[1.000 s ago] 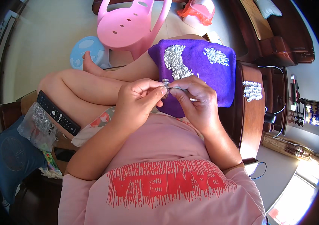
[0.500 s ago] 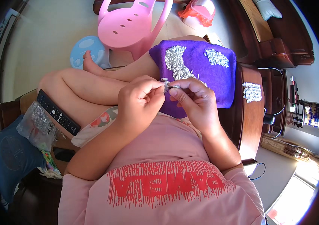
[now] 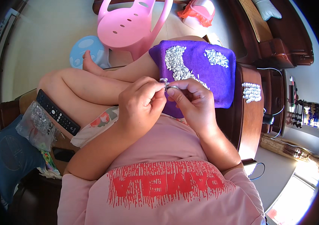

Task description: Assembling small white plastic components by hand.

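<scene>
My left hand (image 3: 141,107) is closed in a pinch on a small silver beaded piece (image 3: 163,80), which pokes up past the fingertips. Touching it from the other side, my right hand (image 3: 196,105) pinches with thumb and forefinger at the same piece; a glint of silver shows between them. Just beyond, a purple towel (image 3: 221,84) lies over my leg. It carries a long heap of small silver oval beads (image 3: 177,62) and a smaller patch of beads (image 3: 216,58) on its right side. The fingers partly hide the held piece's shape.
Finished-looking rows of silver beads (image 3: 251,92) lie on the wooden armrest (image 3: 250,123) at right. To my left are a black remote (image 3: 57,112), a clear bag of silver pieces (image 3: 39,122) and a phone (image 3: 63,154). Ahead stand a pink chair (image 3: 127,30) and blue stool (image 3: 88,50).
Both hands have shifted only slightly, and the silver piece has turned a little between the fingertips. My right hand has edged left. The beads on the towel look unchanged.
</scene>
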